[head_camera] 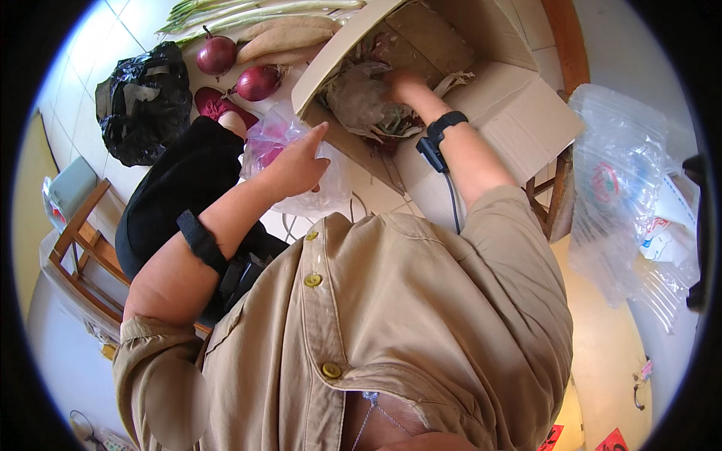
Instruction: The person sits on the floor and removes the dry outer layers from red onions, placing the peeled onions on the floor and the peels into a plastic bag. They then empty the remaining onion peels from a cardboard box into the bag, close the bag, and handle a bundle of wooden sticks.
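My left hand (302, 159) is in front of a clear plastic bag (338, 194), close to the near left edge of an open cardboard box (485, 107). One finger points towards that edge; whether the other fingers grip the bag is hidden. Through the bag a pink patch shows. My right hand (405, 84) reaches down into the box and is blurred. It is at a crumpled, cloudy plastic bag (361, 96) lying among dry onion skins (454, 82); its fingertips cannot be made out.
Two red onions (217, 54) (258, 83), brown elongated roots (287, 42) and green onions (271, 17) lie beyond my left hand. A black plastic bag (144, 104) sits on the tiles at left. Clear plastic packaging (615, 180) is at right, and a wooden chair (84, 242) at left.
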Action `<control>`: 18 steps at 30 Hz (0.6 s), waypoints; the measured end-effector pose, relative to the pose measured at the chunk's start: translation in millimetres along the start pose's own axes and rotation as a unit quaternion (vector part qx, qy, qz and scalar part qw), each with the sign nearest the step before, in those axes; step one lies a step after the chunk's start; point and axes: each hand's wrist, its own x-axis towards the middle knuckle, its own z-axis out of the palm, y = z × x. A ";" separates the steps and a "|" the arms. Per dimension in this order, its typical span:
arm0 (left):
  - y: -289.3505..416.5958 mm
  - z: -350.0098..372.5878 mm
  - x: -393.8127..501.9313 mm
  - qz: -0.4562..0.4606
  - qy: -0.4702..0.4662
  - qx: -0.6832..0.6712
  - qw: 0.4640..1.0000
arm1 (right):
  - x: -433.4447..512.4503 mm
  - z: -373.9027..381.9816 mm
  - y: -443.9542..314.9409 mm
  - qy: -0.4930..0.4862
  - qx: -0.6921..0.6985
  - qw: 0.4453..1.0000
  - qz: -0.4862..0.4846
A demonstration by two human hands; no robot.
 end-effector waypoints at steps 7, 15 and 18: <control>-3.5 1.7 0.1 0.012 0.009 -0.007 1.000 | -6.8 -15.1 20.9 0.109 0.120 0.973 0.167; -4.3 -0.6 0.6 0.004 0.005 -0.003 1.000 | -16.7 8.8 26.7 0.120 0.318 0.868 0.363; -1.8 -1.2 0.4 -0.008 -0.007 -0.019 1.000 | 21.0 28.5 4.7 0.054 0.384 0.909 0.154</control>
